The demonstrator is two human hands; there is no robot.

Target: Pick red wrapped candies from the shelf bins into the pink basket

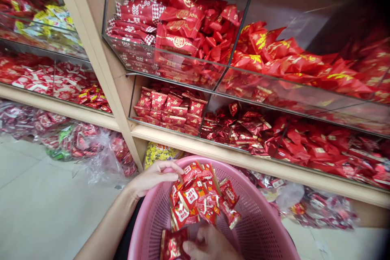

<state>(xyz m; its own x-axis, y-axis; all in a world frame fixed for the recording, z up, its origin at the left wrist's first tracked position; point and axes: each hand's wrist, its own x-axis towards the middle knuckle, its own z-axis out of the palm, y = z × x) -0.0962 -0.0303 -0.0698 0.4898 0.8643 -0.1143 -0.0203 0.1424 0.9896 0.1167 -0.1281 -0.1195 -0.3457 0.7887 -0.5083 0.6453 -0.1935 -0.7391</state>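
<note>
A pink perforated basket (149,211) stands in front of me, with a pile of small red candy packets (191,196) inside. My left hand (158,176) reaches over the basket's left rim. Its thumb and forefinger close at the edge of the topmost packets; the other fingers are hidden. Low in the basket, my right hand (210,243) is slightly blurred, its thumb pressed on a darker red packet (173,244) with gold ends. The lower part of that hand runs out of the picture.
Wooden shelves (183,140) with clear-fronted bins of red wrapped sweets rise ahead. Clear bags of sweets (88,142) lie on the tiled floor (39,199) at left. More bagged sweets (326,209) lie under the right shelf, and a yellow bag (158,152) sits behind the basket.
</note>
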